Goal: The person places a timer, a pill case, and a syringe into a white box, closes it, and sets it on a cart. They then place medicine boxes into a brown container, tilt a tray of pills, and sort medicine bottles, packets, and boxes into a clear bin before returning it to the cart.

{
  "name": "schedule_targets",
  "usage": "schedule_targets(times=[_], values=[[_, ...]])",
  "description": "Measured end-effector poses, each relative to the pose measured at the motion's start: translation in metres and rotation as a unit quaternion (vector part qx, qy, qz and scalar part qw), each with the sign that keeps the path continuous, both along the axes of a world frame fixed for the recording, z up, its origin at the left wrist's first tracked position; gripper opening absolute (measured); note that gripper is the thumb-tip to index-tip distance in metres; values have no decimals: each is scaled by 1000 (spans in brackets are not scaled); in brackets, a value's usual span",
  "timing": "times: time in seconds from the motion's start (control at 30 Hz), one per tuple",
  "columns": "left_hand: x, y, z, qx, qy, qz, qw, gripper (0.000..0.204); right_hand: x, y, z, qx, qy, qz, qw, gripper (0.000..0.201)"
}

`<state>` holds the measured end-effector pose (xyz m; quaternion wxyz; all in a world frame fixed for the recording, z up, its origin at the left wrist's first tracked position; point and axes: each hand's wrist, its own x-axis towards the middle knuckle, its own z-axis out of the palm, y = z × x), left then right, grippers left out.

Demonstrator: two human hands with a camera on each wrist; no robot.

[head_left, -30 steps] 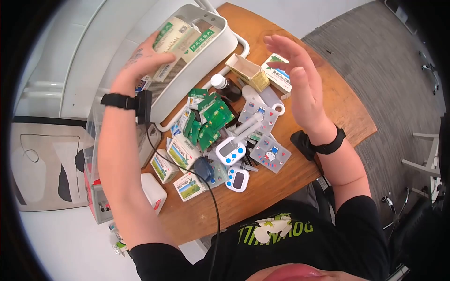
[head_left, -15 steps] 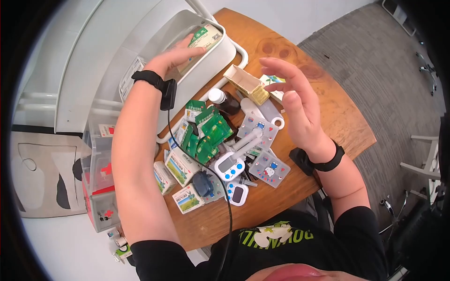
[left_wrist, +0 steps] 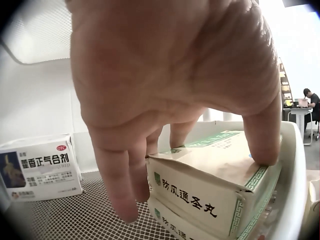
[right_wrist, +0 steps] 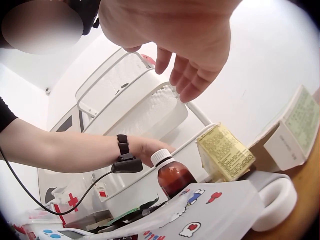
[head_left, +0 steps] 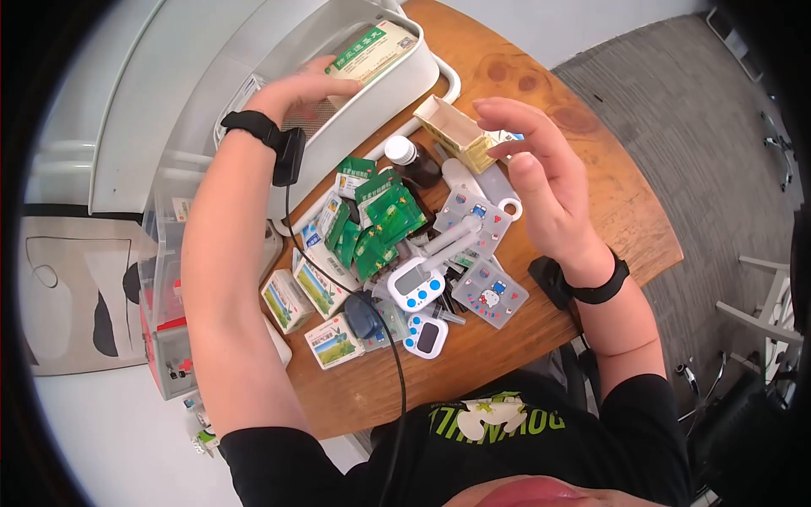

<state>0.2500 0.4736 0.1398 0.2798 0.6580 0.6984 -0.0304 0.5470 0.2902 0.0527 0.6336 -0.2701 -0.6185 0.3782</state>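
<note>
In the head view my left hand (head_left: 311, 95) reaches into a white mesh-bottomed basket (head_left: 359, 110) at the upper left. The left wrist view shows two cream-and-green medicine boxes (left_wrist: 192, 192) stacked against the basket wall. My left thumb rests on the upper box near its edge, while the other fingers extend down along its opposite side. My right hand (head_left: 545, 182) hovers over the table's right side, fingers loosely bent and holding nothing. Nearest to it are an open empty carton (head_left: 456, 135) and a brown bottle with a white cap (head_left: 412, 160).
Another medicine box (left_wrist: 42, 167) stands inside the basket. On the wooden table (head_left: 608, 194) lie green sachets (head_left: 384, 215), white timers (head_left: 416, 286), cartoon-printed clear cases (head_left: 490, 291) and small medicine boxes (head_left: 334, 340). A black cable (head_left: 401, 372) from the left wrist crosses over them.
My left hand carried a medicine box into the basket and set it on the other one, then drew slightly back along it. The right hand lowered a little and its fingers bent more.
</note>
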Motion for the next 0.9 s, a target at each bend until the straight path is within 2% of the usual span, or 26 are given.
schedule_targets(times=[0.2, 0.33, 0.43, 0.53, 0.63, 0.73, 0.9], values=[[-1, 19, -9, 18, 0, -20, 1000, 104, -2, -1, 1, 0, -10, -1, 1000, 35], [4, 11, -8, 49, 25, -25, 998, 103, -2, 0, 0, 12, -27, -9, 1000, 32], [7, 5, -7, 70, 49, 9, 996, 100, -3, 0, -2, 0, -13, -6, 1000, 31], [10, 1, 0, 13, -38, 131, 991, 88, -2, 0, 0, -6, -12, -2, 1000, 30], [2, 0, -1, -91, -185, 147, 967, 66, -2, 0, 1, 6, -27, -12, 1000, 30], [0, 1, -8, -84, -243, 146, 955, 52, -2, 1, 1, 6, -26, -13, 1000, 30], [-12, 10, -15, -68, -248, 106, 961, 54, -3, -1, 1, 1, -29, -9, 1000, 31]])
